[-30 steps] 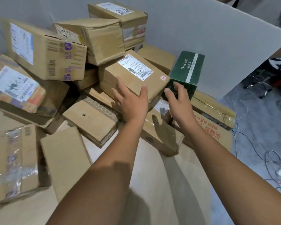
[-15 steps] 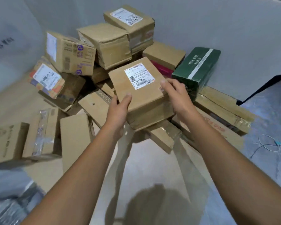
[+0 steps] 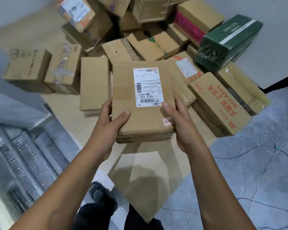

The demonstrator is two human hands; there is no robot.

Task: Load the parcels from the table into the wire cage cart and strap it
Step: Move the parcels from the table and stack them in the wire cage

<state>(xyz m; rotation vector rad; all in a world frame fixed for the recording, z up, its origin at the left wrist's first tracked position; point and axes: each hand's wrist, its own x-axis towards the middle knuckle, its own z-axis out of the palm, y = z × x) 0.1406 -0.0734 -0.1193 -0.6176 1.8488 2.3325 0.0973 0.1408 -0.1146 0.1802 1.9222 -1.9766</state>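
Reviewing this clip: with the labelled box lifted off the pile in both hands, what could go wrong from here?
1. The brown cardboard box with the white shipping label is gripped only at its near end by the left hand and right hand; its far end is unsupported, so it might tip.
2. Thin cables lie looped on the grey floor to the right, a possible trip hazard.
3. The dark green carton lies tilted on the other parcels and may slide.

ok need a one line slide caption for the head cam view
Both hands, left hand and right hand, lift a labelled cardboard parcel clear of the pile of boxes on the table.
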